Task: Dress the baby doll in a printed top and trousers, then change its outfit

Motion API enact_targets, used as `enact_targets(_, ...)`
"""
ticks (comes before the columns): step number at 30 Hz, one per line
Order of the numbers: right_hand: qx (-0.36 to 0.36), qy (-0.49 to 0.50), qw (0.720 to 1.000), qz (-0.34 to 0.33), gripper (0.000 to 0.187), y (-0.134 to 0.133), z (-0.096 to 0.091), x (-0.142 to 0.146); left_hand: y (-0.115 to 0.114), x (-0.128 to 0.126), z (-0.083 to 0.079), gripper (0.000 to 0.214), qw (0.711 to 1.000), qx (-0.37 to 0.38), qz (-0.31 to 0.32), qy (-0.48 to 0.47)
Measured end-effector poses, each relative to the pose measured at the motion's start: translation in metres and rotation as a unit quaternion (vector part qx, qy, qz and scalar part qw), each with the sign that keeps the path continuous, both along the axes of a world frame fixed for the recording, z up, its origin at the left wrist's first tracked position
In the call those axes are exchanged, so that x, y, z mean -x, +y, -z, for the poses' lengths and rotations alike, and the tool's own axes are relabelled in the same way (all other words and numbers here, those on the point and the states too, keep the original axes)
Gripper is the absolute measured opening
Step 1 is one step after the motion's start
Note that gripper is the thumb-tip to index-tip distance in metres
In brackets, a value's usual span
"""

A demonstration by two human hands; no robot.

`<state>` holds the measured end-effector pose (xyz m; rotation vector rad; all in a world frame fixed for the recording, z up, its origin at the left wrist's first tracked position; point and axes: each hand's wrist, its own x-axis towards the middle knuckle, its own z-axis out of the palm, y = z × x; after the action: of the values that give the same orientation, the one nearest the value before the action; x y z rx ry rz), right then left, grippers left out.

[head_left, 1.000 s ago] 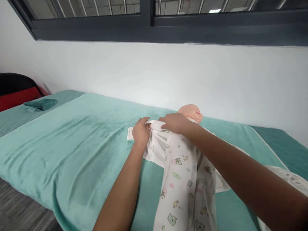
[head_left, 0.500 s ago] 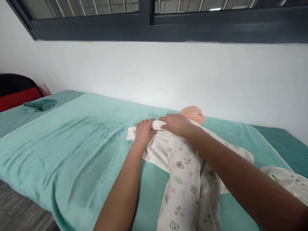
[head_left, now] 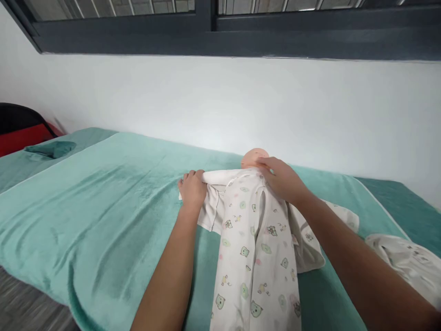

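A baby doll lies on its back on a green bed cover, its pink head [head_left: 253,156] near the wall. White baby clothes with printed green and pink animals, a long romper [head_left: 257,248], spread down from its neck. Wrapped round the white sleeve [head_left: 220,176] on the left is my left hand [head_left: 193,188], closed near the cuff. My right hand [head_left: 284,181] is at the neckline beside the doll's chin, fingers bent onto the cloth there; their tips are partly hidden. The other sleeve [head_left: 341,215] lies stretched out beyond my right forearm.
Another white printed cloth [head_left: 408,257] lies bunched at the right. The green cover [head_left: 113,220] has folds and drops off at the front left edge. A red and black object [head_left: 24,131] stands at far left. The white wall [head_left: 179,101] and dark window frame [head_left: 120,37] rise behind.
My right hand has moved right from the left sleeve to the neckline. The doll's head now appears turned upward and farther left. The romper front lies flatter and straighter; my left hand keeps the sleeve.
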<state>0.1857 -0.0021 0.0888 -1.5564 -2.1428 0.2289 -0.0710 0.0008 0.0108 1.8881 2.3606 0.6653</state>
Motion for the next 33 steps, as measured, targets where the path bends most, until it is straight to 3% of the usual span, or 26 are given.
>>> enact_targets(3,-0.029,0.031,0.993,0.115,0.043,-0.027,0.04,-0.041,0.0,-0.003,0.002,0.039,1.0,0.007,0.002,0.01)
enact_targets(6,-0.071,-0.004,0.986,0.152,0.045,-0.048,0.074,-0.065,-0.001,-0.005,0.003,0.045,1.0,0.017,0.007,0.024)
enact_targets(8,-0.086,0.0,0.981,0.175,0.047,-0.054,0.084,-0.072,-0.002,-0.007,0.003,0.051,0.999,0.023,0.013,0.035)
enact_targets(14,-0.06,0.107,0.963,0.242,0.049,-0.045,0.078,-0.079,-0.012,-0.021,-0.01,0.066,0.997,-0.025,0.058,0.045)
enact_targets(17,-0.041,0.126,0.953,0.274,0.05,-0.043,0.077,-0.08,-0.026,-0.044,-0.028,0.056,0.982,-0.095,0.16,-0.022)
enact_targets(19,-0.023,0.137,0.945,0.296,0.051,-0.043,0.077,-0.081,-0.036,-0.067,-0.041,0.045,0.956,-0.108,0.263,-0.08)
enact_targets(22,-0.003,0.144,0.938,0.315,0.047,-0.043,0.076,-0.083,-0.043,-0.106,-0.061,0.038,0.914,-0.066,0.397,-0.046)
enact_targets(25,0.011,0.139,0.936,0.323,0.043,-0.043,0.074,-0.084,-0.037,-0.142,-0.08,0.034,0.886,0.006,0.456,0.087)
enact_targets(29,0.022,0.129,0.936,0.326,0.042,-0.043,0.072,-0.085,-0.018,-0.184,-0.095,0.029,0.857,0.133,0.456,0.198)
enact_targets(33,0.039,0.122,0.938,0.322,0.041,-0.041,0.072,-0.088,-0.004,-0.219,-0.087,0.035,0.854,0.178,0.437,0.218)
